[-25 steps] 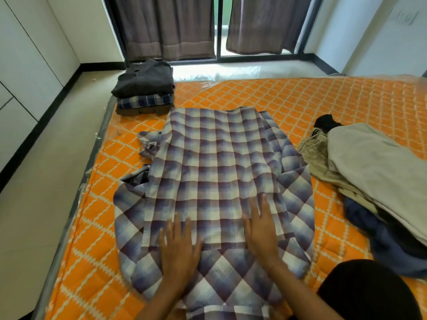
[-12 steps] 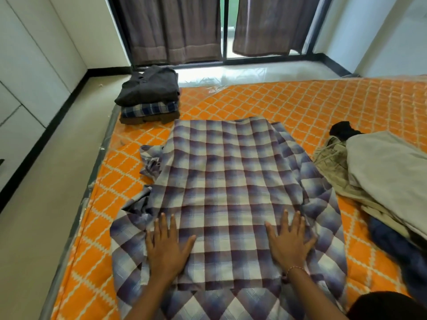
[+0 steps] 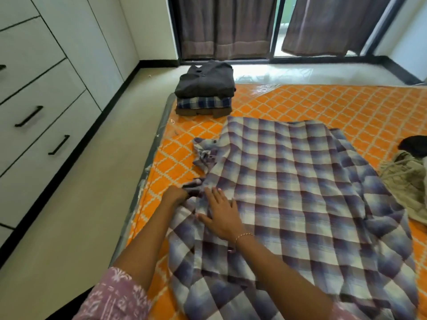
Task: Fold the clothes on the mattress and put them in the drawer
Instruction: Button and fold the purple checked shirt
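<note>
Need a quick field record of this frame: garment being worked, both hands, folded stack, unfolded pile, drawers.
garment: purple-and-white checked shirt, spread flat on the orange patterned mattress
left hand: left hand grips the bunched sleeve at the shirt's left edge
right hand: right hand lies flat, pressing the shirt beside it
folded stack: dark grey folded shirt on top, blue checked and brown garments under it, at the mattress's far left corner
unfolded pile: beige crumpled garment at the right edge
drawers: white drawers with black handles, closed
</note>
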Demonstrator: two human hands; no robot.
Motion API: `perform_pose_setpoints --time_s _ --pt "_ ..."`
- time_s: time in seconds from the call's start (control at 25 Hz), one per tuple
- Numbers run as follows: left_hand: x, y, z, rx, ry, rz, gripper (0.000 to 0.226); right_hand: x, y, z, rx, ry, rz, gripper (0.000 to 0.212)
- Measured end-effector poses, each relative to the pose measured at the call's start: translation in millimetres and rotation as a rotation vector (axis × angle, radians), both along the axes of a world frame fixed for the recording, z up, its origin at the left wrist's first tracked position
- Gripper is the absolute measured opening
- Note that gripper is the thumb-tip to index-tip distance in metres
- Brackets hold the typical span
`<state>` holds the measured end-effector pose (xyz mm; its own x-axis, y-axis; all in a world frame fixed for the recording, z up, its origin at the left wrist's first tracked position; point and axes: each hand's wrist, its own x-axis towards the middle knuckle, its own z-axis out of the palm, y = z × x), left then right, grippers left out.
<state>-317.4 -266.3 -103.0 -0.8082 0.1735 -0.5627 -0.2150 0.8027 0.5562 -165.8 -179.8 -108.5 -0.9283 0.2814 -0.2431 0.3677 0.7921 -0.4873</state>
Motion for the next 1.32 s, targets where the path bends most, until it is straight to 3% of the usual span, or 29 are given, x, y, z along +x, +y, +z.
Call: perform_pose_setpoints --time_s 0.04,0.12,0.16,0.24,0.32,0.4,0.52,0.56,0.64,0.72,0.76,0.8,0.84,0.92,0.96,1.04,1.12,1.24,1.28,1.32 --pt "-7.1 -14.9 -5.5 0.161 0.018 0.194 0.022 0.2 -5.6 -5.0 -0.012 0.014 -0.048 0.08" --pt "-6.8 -51.2 -14.9 0.646 -0.012 0.559 0.031 10.3 -5.9 -16.4 0.01 0.018 -0.119 0.097" --pt "4.5 -68.6 -14.3 0.894 -0.133 0.625 0.039 15.9 -4.3 -22.0 0.048 -0.005 -0.114 0.11" --pt "38.8 -96.4 -10.6 1.273 -0.43 0.565 0.055 22.2 -3.6 -31.0 0.116 -0.078 -0.063 0.123" --pt "58.4 -107.8 5.2 1.36 -0.588 0.517 0.056 22.2 -3.8 -32.8 0.132 -0.105 -0.05 0.115" --pt "47.7 -110.3 14.1 1.323 -0.65 0.511 0.052 20.5 -2.4 -27.3 0.112 -0.141 -0.032 0.086" --pt "32.2 -104.1 21.7 1.386 -0.553 0.614 0.028 16.7 1.7 -18.6 0.11 -0.226 -0.01 0.069" --pt "36.2 -97.0 21.7 1.343 -0.477 0.627 0.021 14.2 1.7 -16.3 0.109 -0.206 -0.026 0.066" --pt "52.4 -84.2 22.5 1.128 -0.439 0.598 0.029 7.9 -4.1 -7.5 0.038 0.03 -0.161 0.051" --pt "54.3 -75.2 31.4 1.159 -0.503 0.535 0.039 -2.4 -14.6 10.2 -0.137 0.357 -0.344 0.035" --pt "48.2 -71.7 36.9 1.196 -0.401 0.528 0.037 -10.0 -19.1 22.6 -0.266 0.44 -0.392 0.03" --pt "38.3 -67.9 38.0 1.226 -0.214 0.482 0.034 -17.0 -20.2 35.2 -0.432 0.495 -0.43 0.027" --pt "34.1 -63.0 48.0 1.131 0.099 0.325 0.039 -24.4 -15.7 47.9 -0.643 0.516 -0.475 0.028" --pt "47.0 -45.3 62.7 0.654 0.77 -0.166 0.043 -33.4 4.7 76.4 -1.037 0.543 -0.587 0.036" --pt "68.4 -31.2 65.1 0.416 0.912 -0.501 0.042 -31.9 20.9 88.1 -1.122 0.547 -0.583 0.047" --pt "126.4 -7.9 53.2 0.003 0.809 -1.051 0.037 -23.4 54.0 95.1 -0.915 0.481 -0.414 0.077" --pt "173.9 2.4 26.5 -0.095 0.712 -1.241 0.032 -8.7 55.8 85.7 -0.455 0.24 -0.097 0.088" --pt "204.7 0.9 -0.9 -0.149 0.726 -1.298 0.03 25.6 30.9 11.2 0.157 -0.124 0.091 0.063" --pt "208.8 -2.9 -1.0 -0.195 0.742 -1.362 0.035 33.3 24.6 -3.3 0.27 -0.05 0.044 0.048" --pt "210.6 -10.9 -0.9 -0.19 0.761 -1.384 0.044 37.2 23.4 -5.1 0.2 0.114 -0.075 0.039"
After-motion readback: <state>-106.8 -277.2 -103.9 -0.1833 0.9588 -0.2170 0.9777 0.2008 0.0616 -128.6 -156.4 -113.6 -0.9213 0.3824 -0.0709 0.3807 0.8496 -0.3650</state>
